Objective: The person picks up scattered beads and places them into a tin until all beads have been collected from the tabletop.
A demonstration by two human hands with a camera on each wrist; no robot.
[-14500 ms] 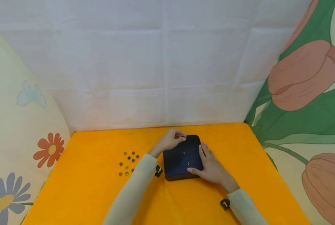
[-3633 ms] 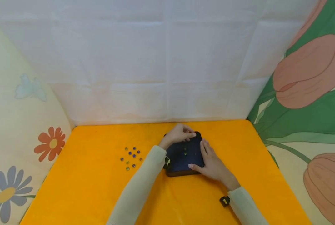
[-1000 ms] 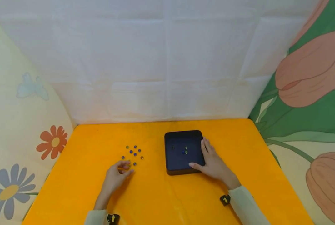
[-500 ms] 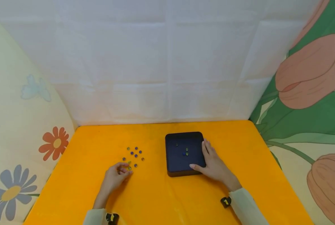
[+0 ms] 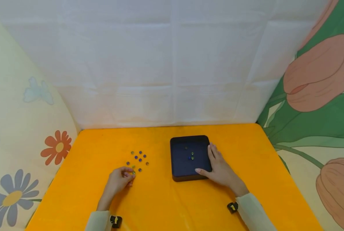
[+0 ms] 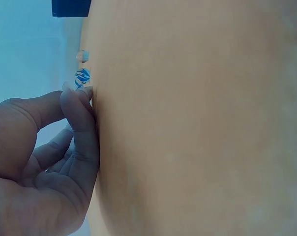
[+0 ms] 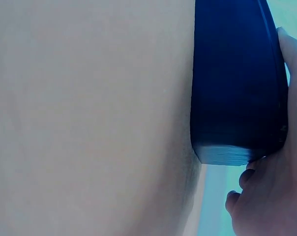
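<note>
In the head view my left hand reaches the near edge of a loose group of glass marbles, its thumb and fingertips pinching a green marble. The left wrist view has those fingertips low over the tabletop, a blue-swirled marble just beyond them. My right hand grips the near right corner of a square black tray, thumb at the front rim and fingers along the right side. Inside the tray lie several marbles, among them a blue marble and a green marble.
A yellow cloth covers the table. White sheeting hangs behind it, with a flower-printed curtain on the left and a tulip-printed curtain on the right. An amber marble sits at the group's right side.
My left hand has gone from above the tray to the loose marbles and closed its fingertips on a green one. One marble inside the tray has rolled rightward. The right hand stays put.
</note>
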